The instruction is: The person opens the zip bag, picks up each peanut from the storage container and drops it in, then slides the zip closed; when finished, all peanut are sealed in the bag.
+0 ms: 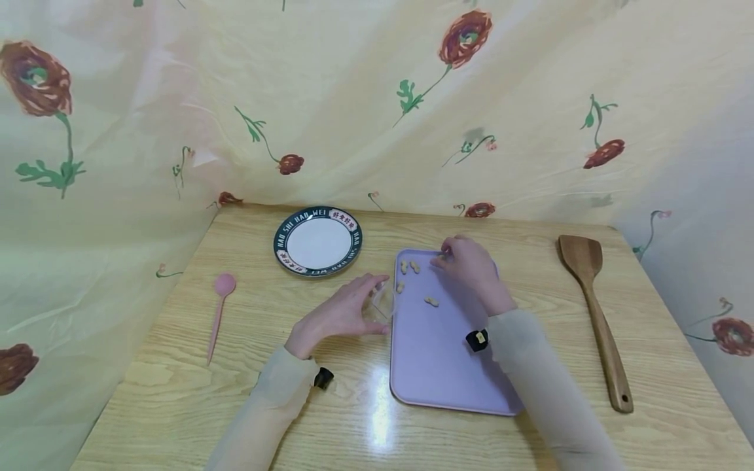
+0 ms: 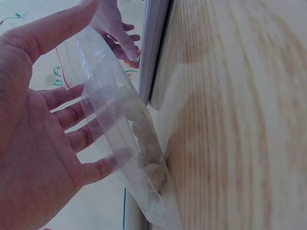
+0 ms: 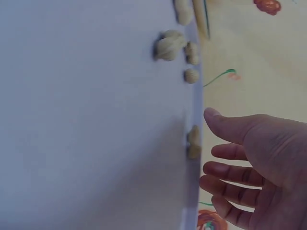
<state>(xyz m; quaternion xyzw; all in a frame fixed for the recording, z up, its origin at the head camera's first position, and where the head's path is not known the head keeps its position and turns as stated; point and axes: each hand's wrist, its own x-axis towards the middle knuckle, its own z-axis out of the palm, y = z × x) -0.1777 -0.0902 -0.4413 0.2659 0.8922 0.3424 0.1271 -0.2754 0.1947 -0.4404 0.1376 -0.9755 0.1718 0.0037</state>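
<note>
My left hand (image 1: 344, 309) curves around a clear zip bag (image 1: 383, 302) beside the tray's left edge. In the left wrist view, several peanuts (image 2: 154, 173) sit low in the bag, and the fingers show through its film. My right hand (image 1: 471, 265) reaches over the far edge of the lilac tray (image 1: 448, 353). In the right wrist view its thumb and fingers are apart, close to a peanut (image 3: 194, 143) lying along the rim. Other peanuts (image 1: 432, 301) lie scattered over the tray's far left part.
A dark-rimmed white plate (image 1: 319, 243) is at the back, left of the tray. A pink spoon (image 1: 218, 320) lies at the far left. On the right lies a wooden spatula (image 1: 596, 307). A flowered cloth (image 1: 353, 131) hangs behind the table.
</note>
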